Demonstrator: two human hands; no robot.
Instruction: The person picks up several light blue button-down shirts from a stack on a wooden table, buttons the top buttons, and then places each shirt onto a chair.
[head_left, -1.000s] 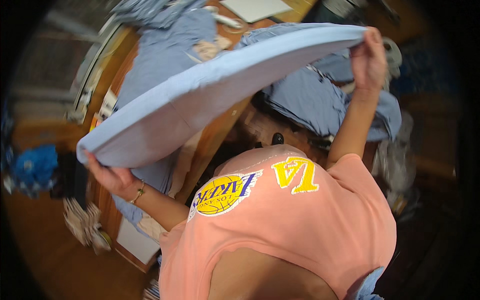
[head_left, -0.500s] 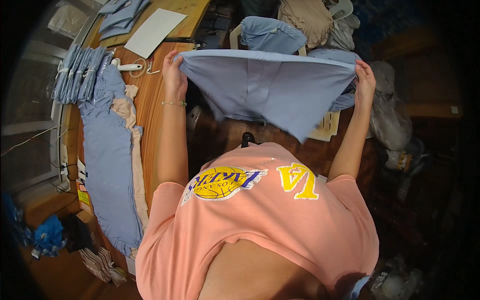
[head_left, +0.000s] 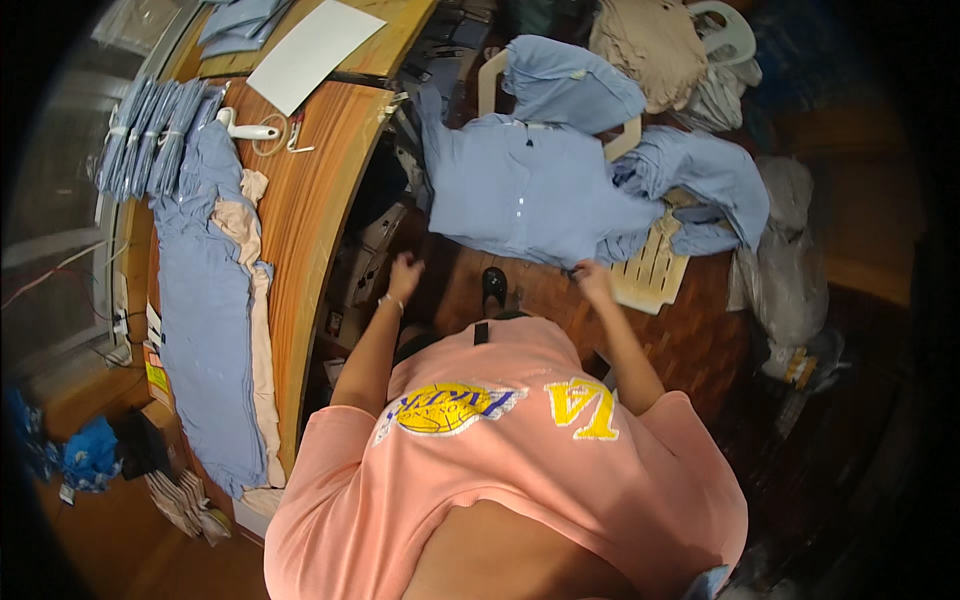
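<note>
A light blue buttoned shirt (head_left: pixel 510 190) is spread out in front of me, its collar end far and its hem near. My right hand (head_left: pixel 594 283) is at the hem's near right, its fingertips closed on the edge; a small dark spot there is too small to name. Apart from the cloth, below the shirt's left corner, my left hand (head_left: pixel 405 277) has its fingers loosely apart and nothing in them. Behind the shirt, a folded blue garment (head_left: pixel 575 85) hangs over the back of a cream plastic chair (head_left: pixel 492 82).
On the left, a wooden table (head_left: pixel 325 200) bears a long pile of blue garments (head_left: pixel 210 350), bundled blue pieces (head_left: pixel 160 140), a white-handled tool (head_left: pixel 250 131) and a white sheet (head_left: pixel 315 55). More blue cloth (head_left: pixel 700 175) lies right of the shirt, near plastic bags (head_left: pixel 785 270).
The shirt, held up stretched between both hands before, now lies spread out farther down. Both hands have come lower and closer together, and the left has let go.
</note>
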